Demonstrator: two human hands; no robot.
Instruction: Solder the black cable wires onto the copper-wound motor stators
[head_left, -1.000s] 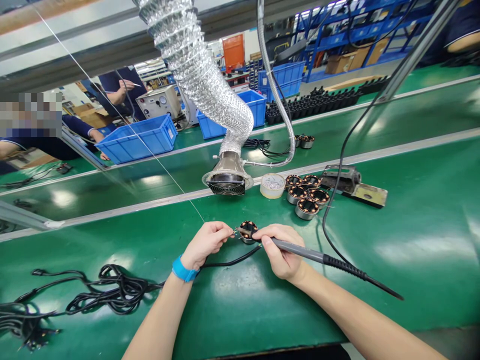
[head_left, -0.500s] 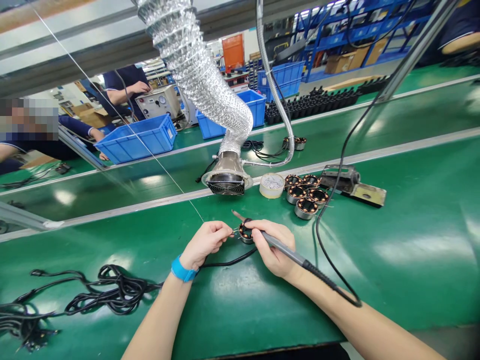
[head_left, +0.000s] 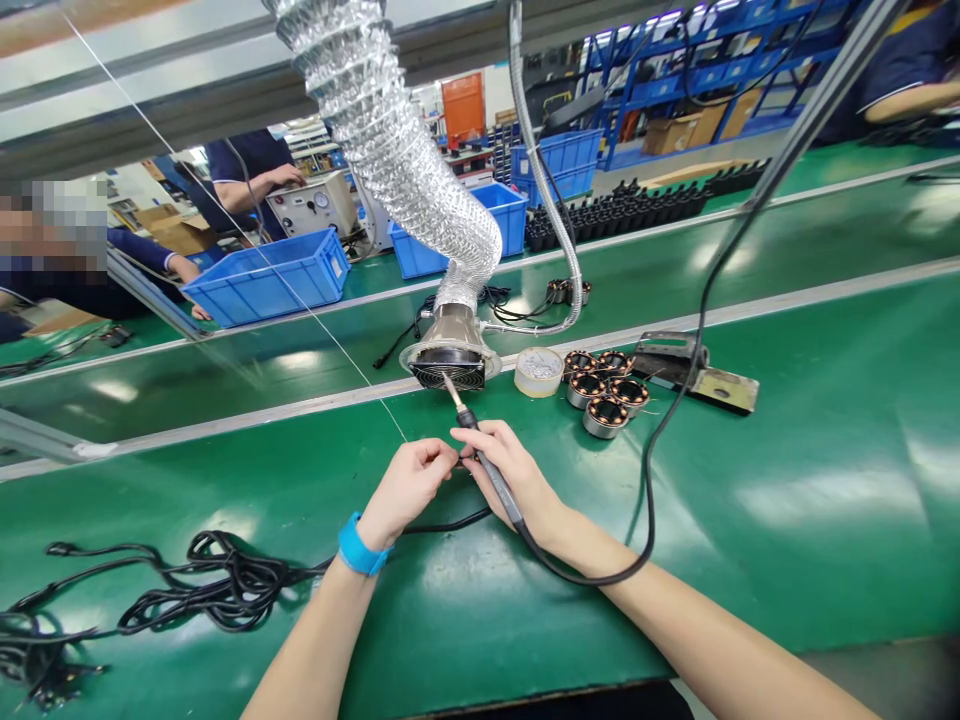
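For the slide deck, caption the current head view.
Right hand angles a soldering iron upward beside the left hand, below a round-mouthed duct.

Factory assembly line: long green workbenches (head_left: 825, 400), silver exhaust duct (head_left: 420, 170), blue bins (head_left: 270, 280), stocked shelving (head_left: 675, 75) behind.

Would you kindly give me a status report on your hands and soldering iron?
Left hand pinched closed, contents unclear. Right hand gripping soldering iron, tip pointing toward fan. Cable crossing right forearm.
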